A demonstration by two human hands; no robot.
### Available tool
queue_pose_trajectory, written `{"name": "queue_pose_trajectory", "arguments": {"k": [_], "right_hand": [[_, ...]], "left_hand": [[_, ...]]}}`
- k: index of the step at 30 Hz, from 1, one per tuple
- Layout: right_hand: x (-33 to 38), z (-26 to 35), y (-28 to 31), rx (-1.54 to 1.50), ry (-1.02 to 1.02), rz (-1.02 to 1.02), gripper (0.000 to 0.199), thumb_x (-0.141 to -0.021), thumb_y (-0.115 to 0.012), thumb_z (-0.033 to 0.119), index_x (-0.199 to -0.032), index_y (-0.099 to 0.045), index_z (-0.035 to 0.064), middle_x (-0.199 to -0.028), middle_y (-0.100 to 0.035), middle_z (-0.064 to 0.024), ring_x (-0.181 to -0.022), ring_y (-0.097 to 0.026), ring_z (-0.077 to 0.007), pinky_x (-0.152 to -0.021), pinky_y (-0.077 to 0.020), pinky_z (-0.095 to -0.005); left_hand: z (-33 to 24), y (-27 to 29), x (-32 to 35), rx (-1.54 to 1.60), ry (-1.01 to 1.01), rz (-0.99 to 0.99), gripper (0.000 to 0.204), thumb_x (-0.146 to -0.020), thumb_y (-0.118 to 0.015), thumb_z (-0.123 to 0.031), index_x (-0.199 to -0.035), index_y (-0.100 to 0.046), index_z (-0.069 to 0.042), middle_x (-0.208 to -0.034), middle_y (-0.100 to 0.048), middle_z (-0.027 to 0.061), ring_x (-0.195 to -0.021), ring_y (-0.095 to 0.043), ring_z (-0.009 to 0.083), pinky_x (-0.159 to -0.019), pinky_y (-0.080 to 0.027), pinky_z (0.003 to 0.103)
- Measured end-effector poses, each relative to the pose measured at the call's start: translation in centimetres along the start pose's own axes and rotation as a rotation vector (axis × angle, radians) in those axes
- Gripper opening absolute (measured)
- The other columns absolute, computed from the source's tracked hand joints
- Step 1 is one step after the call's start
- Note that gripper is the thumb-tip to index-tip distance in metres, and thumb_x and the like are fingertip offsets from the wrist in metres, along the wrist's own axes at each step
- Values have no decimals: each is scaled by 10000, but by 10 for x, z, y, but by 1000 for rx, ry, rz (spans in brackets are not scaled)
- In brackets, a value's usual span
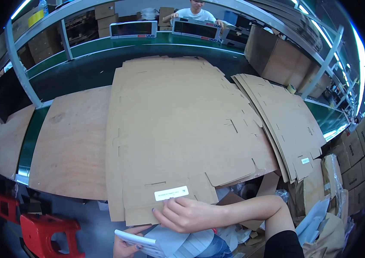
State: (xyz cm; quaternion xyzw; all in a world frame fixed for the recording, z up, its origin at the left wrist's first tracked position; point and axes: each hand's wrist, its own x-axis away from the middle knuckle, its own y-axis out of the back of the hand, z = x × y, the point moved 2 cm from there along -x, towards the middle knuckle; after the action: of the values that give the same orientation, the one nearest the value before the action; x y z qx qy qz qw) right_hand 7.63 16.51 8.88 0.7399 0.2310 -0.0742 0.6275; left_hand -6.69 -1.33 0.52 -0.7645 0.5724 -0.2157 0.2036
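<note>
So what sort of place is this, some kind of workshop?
Most likely a factory packing line. Flat die-cut cardboard box blanks lie stacked on a wooden bench, a green conveyor belt runs behind, and cartons are piled at the side.

Your right hand (187, 213): bare, no glove, forearm uncovered; black sleeve edge at lower right of frame. Your left hand (127, 245), bottom edge: bare, dark-painted nails. Blue denim below.
</note>
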Motion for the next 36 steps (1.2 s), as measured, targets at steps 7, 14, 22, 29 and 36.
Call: {"name": "queue_pose_trajectory", "arguments": {"k": [7,14,22,29,36], "right_hand": [[2,-2,8,-53,42,71,234,-862,-537,88,-1095,-519,62,-807,-578,-132,-691,-580,-185,-619,-458,-217],[14,-2,14,-24,22,65,174,-830,-541,50,-1003,-540,35,-855,-608,-181,-715,-614,-251,-658,-506,-266],[20,14,2,85,-61,61,149,-845,-539,53,-993,-549,37,-998,-621,-252,-852,-659,-328,-726,-546,-322],[21,15,3,96,-22,72,189,-862,-522,57,-1048,-553,45,-1029,-615,-254,-869,-656,-333,-756,-544,-334],[25,13,0,109,-35,133,403,-849,-562,58,-1244,-489,89,-1112,-571,-236,-952,-631,-302,-755,-533,-285]], "left_hand": [[16,10,-8,-75,-90,-13,543,-669,-694,32,-1166,-508,146,-951,-635,253,-601,-594,186,-519,-436,201],[14,16,-3,129,-26,158,295,-667,-683,76,-952,-626,122,-1200,-507,345,-635,-615,256,-545,-476,257],[16,22,-1,94,4,244,148,-695,-667,64,-827,-655,129,-1288,-417,376,-631,-610,276,-537,-471,267],[18,6,-10,69,-75,352,182,-694,-667,64,-859,-650,139,-1289,-406,387,-610,-603,272,-510,-458,253],[11,1,-9,-30,-35,229,213,-687,-671,64,-883,-646,144,-1302,-407,370,-609,-597,265,-502,-453,245]]}}
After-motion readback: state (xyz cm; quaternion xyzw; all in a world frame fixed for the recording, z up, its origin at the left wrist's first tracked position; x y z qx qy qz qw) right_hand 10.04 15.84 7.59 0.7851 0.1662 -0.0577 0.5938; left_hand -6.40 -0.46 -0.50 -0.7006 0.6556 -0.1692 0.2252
